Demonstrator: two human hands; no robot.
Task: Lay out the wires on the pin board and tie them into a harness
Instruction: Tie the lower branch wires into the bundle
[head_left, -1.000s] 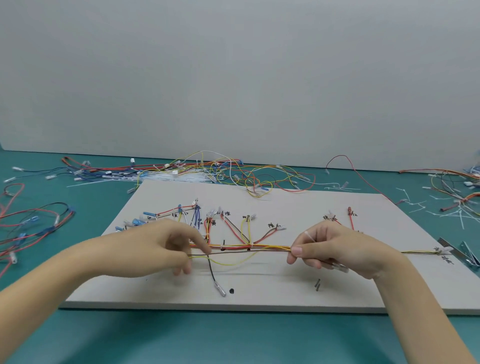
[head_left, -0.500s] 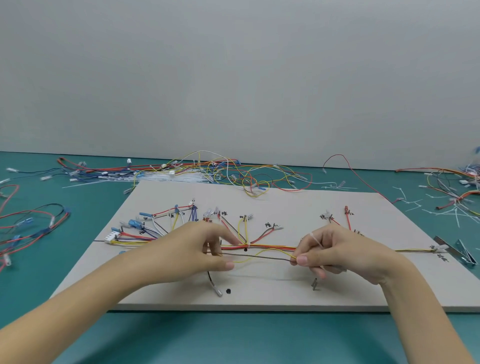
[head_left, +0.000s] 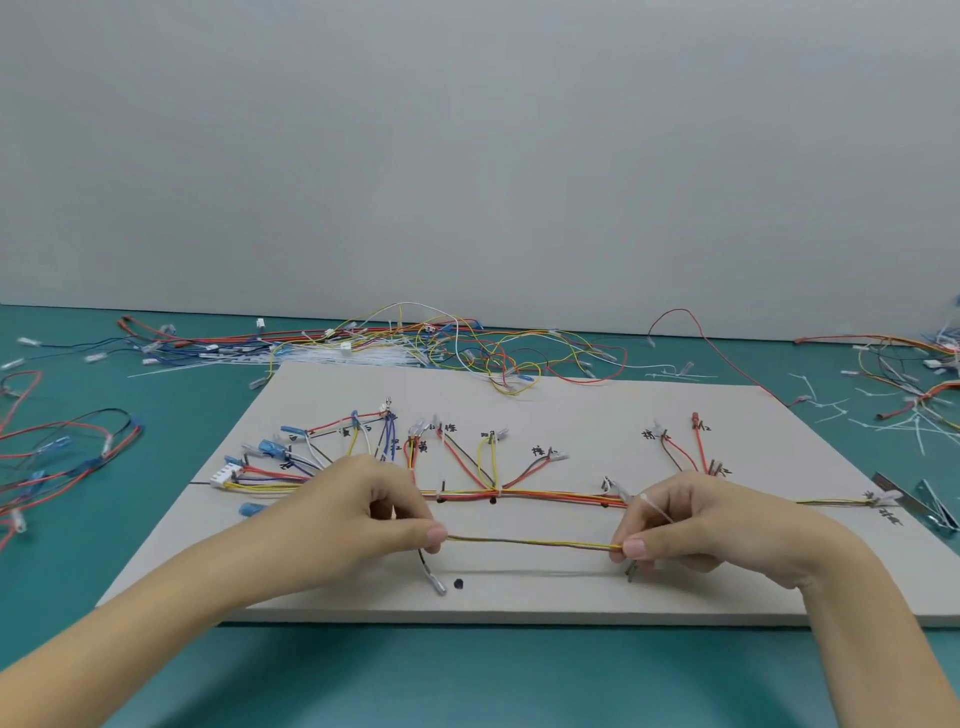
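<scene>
Head | wire pair (head_left: 535, 543) taut, left-right | left hand (head_left: 363, 514), right hand (head_left: 696, 525) pinch ends

Your single head view looks forward and slightly down, close over the near edge of the flat pale grey pin board (head_left: 519, 597) on the teal bench (head_left: 467, 675), facing the plain grey wall (head_left: 467, 156) behind.

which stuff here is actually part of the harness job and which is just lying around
In use: pin board; main wire bundle; yellow and brown wires pinched by left hand and right hand; cable tie.

Lying about: loose wire pile; cut tie scraps; metal cutters.
</scene>
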